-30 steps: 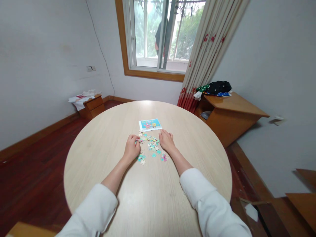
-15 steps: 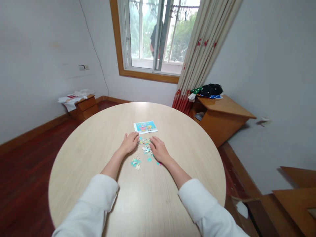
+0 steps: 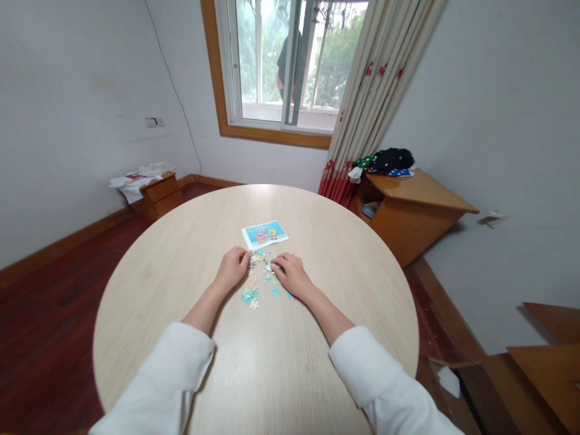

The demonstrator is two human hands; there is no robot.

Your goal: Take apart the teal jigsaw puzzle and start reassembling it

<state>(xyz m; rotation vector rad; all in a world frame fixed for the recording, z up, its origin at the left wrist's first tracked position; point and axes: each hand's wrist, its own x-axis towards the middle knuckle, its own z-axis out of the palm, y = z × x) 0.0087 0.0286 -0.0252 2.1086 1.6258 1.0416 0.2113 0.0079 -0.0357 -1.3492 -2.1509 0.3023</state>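
Small jigsaw puzzle pieces (image 3: 260, 258) lie in a loose heap between my two hands, some coloured side up and some pale. My left hand (image 3: 232, 267) rests at the heap's left edge, fingers curled in and tips together; what they hold, if anything, is hidden. On the other side, my right hand (image 3: 292, 273) bends over the heap, with thumb and forefinger closed at a pale puzzle piece (image 3: 269, 267). Just beyond the hands lies a picture sheet (image 3: 266, 234) with cartoon figures on blue. A smaller cluster of turquoise pieces (image 3: 249, 296) sits nearer to me.
Everything lies on a round, pale wooden table (image 3: 272, 368). A wooden cabinet (image 3: 421, 205) with clothes on top stands at the right, and a low bedside cabinet (image 3: 162, 196) at the back left. Behind are a window and a curtain (image 3: 362, 115). A person shows outside.
My left fingers, stretched out before, have curled in, and that hand has drawn back slightly left. The picture sheet has turned a little. My right fingers have bent to a pinch.
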